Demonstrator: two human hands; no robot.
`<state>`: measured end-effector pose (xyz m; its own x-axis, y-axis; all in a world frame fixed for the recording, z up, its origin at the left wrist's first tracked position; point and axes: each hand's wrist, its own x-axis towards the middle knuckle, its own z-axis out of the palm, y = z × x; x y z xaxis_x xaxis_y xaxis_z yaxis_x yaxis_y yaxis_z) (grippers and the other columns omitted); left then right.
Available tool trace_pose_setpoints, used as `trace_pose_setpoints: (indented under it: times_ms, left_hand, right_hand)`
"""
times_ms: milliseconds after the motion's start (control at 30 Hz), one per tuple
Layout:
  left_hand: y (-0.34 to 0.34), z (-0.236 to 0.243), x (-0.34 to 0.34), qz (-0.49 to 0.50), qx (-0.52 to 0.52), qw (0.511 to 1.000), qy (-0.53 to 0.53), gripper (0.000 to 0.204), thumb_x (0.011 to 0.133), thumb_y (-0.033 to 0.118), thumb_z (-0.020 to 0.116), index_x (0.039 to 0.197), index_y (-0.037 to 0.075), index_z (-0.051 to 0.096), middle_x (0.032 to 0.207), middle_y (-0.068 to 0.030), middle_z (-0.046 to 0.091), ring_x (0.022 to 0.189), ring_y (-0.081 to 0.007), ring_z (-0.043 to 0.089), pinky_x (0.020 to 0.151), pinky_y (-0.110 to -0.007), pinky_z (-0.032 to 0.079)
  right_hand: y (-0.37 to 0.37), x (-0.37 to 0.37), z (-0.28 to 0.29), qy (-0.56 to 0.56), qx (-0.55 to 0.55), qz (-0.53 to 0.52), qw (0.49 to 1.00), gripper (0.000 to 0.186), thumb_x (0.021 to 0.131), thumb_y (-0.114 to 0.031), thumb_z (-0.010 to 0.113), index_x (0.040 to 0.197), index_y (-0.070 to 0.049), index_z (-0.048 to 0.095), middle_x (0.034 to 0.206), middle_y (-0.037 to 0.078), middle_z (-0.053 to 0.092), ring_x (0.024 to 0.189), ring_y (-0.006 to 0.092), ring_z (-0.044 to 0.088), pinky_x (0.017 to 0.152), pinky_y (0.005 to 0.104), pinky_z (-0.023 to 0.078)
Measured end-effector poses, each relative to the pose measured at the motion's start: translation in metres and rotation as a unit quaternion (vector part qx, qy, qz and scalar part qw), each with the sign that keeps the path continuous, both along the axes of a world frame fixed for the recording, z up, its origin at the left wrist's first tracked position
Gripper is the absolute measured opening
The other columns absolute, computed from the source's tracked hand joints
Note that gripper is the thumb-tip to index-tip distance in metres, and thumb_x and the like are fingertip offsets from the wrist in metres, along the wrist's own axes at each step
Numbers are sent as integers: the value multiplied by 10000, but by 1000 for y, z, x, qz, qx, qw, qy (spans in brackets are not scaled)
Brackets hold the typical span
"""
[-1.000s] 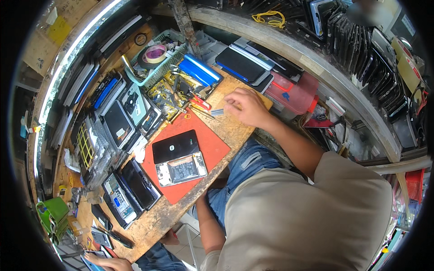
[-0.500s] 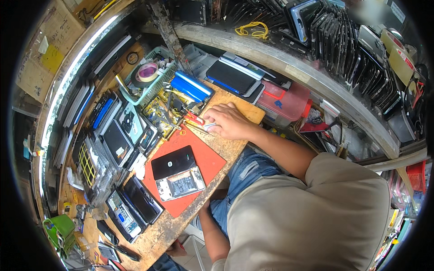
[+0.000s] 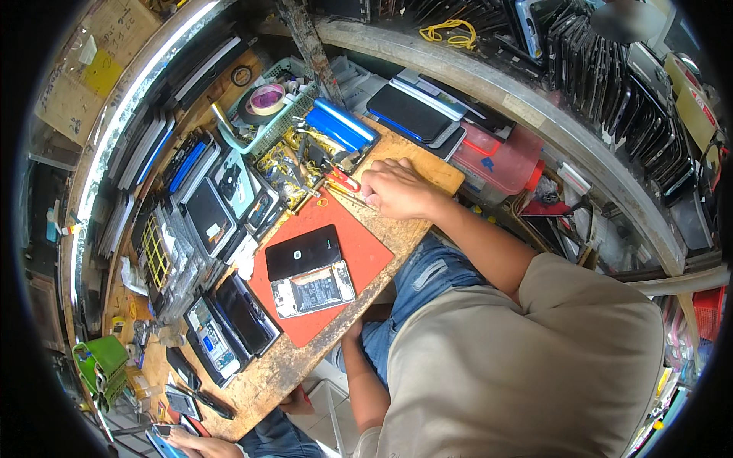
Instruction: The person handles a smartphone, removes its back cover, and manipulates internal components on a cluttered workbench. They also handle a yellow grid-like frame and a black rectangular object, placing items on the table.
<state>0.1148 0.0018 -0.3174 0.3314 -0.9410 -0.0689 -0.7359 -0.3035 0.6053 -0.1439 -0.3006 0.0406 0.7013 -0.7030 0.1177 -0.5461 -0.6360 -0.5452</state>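
Observation:
My right hand [image 3: 398, 189] rests on the wooden bench at its far right part, fingers curled down. Its thumb side is beside thin brass-coloured tools [image 3: 345, 195] and a red-handled tool [image 3: 343, 180]; what the fingers hold, if anything, is hidden. Left of it, on an orange-red mat [image 3: 366, 244], lies an opened phone [image 3: 314, 290] with its battery and inner parts showing. A black phone panel [image 3: 302, 253] lies against its upper edge. My left hand [image 3: 353, 330] is low by my thigh, next to the bench edge, its fingers out of sight.
Another opened phone [image 3: 210, 343] and a dark phone [image 3: 246, 314] lie left of the mat. A green basket [image 3: 267, 131] with tape rolls stands behind. Another person's hand [image 3: 205, 444] holds a blue phone at lower left. Phone panels [image 3: 588, 91] fill the upper shelf.
The view has shifted, so the bench sits slightly further right. Another person's hand with a blue phone has come in at the lower left. My right hand stays at the tools.

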Motion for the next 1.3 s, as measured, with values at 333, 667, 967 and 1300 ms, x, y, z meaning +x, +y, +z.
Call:
trace_pose_setpoints:
  times_ms: [333,667,967,1300]
  left_hand:
    - [4,-17,3,79,23,986,148,348,990,178,608,1268,-16,690,1339,-241,684,1306,-386,601,1140,-451,425]
    - [-3,71,-38,103,118,980,126,441,1043,287,555,1366,0,646,1438,-237,632,1372,-405,551,1183,-442,387]
    - [5,6,-10,79,12,990,115,354,1024,179,582,1309,-9,678,1318,-238,689,1266,-373,620,1109,-439,453]
    - [-3,59,-40,105,29,991,82,312,1000,165,592,1221,-21,709,1268,-242,714,1222,-390,641,1070,-462,476]
  right_hand:
    - [2,-3,5,-3,3,-48,999,252,919,-237,762,1090,-65,692,1179,188,680,1227,380,617,1069,507,433]
    - [1,-4,6,3,18,-67,998,273,921,-237,762,1091,-34,694,1198,204,704,1194,382,657,1050,494,476]
    - [-1,-4,11,25,41,-60,997,327,925,-286,785,1074,-7,702,1170,223,725,1171,385,679,1015,488,506]
    - [1,-7,16,23,49,-82,995,339,910,-306,807,1055,-9,729,1073,226,757,1082,404,716,985,493,519]
